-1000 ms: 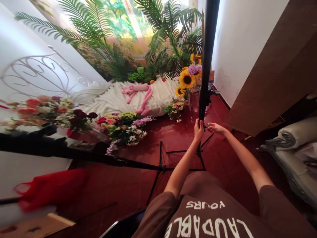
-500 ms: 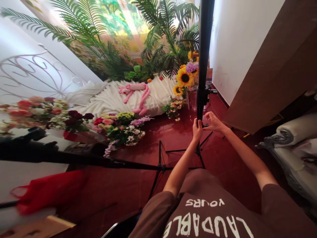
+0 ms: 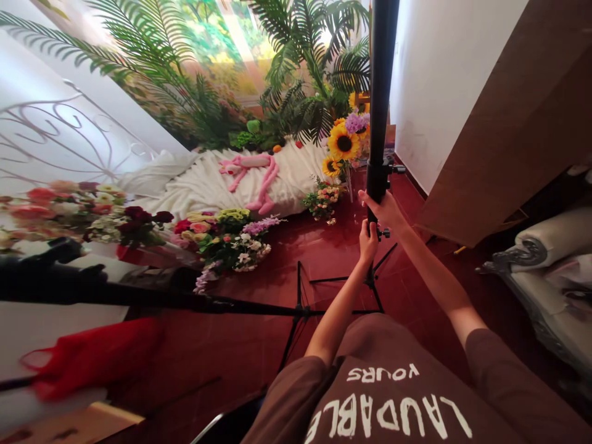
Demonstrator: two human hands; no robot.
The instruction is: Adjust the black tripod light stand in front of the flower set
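A tall black tripod stand [image 3: 380, 92] rises upright in front of me, its legs spread on the red floor. My left hand [image 3: 369, 244] is wrapped round its lower tube, beside a small knob [image 3: 385, 234]. Just above, my right hand [image 3: 387, 211] grips the same column from the right, right below a collar with a clamp knob [image 3: 396, 169]. The backs of both hands cover part of the tube. A second black stand [image 3: 259, 306] slants across from the left, its legs near those of the first.
Flower bunches [image 3: 231, 240] and a draped white bed [image 3: 296, 172] with a pink plush toy [image 3: 263, 163] lie ahead. Sunflowers [image 3: 343, 143] stand close behind the column. A white wall [image 3: 444, 80] and ornate sofa [image 3: 550, 259] are on the right, a red bag [image 3: 92, 354] at left.
My right hand has moved from beside the lower knob up to the column, closing round it beneath the collar. My left hand keeps its hold on the tube.
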